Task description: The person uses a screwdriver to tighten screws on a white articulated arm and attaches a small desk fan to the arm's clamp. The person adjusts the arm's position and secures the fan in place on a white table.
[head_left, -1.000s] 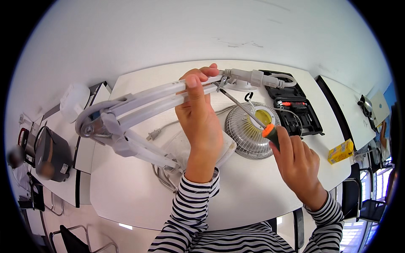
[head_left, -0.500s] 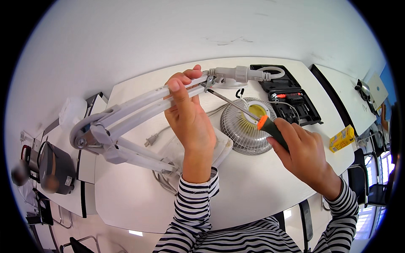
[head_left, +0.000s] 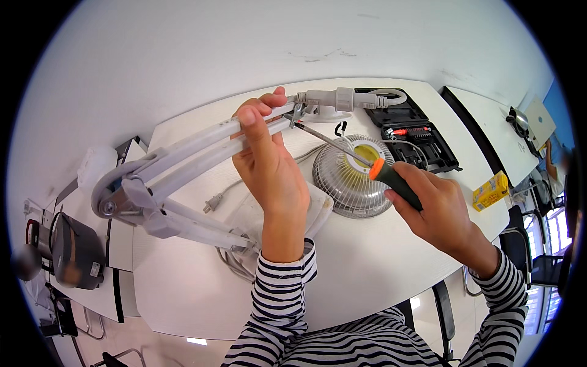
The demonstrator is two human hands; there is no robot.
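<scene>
The lamp arm [head_left: 208,144] is gripped tight by the left hand [head_left: 269,165]; a screwdriver [head_left: 367,166] is clasped in the right hand [head_left: 437,211], its tip at the arm's joint. Behind the fan [head_left: 348,183], tool bits are held in an open black case [head_left: 409,131].

Left hand [head_left: 269,165] and right hand [head_left: 437,211] clenched

Two bare hands, left hand [head_left: 269,174] and right hand [head_left: 441,211], no gloves, rings or watch visible. Long sleeves in narrow black-and-white horizontal stripes, cuffs ending at the wrists, left cuff [head_left: 282,264] slightly loose and rumpled, right cuff [head_left: 504,284] snug. Same striped knit across the chest at the lower edge of the view.
</scene>
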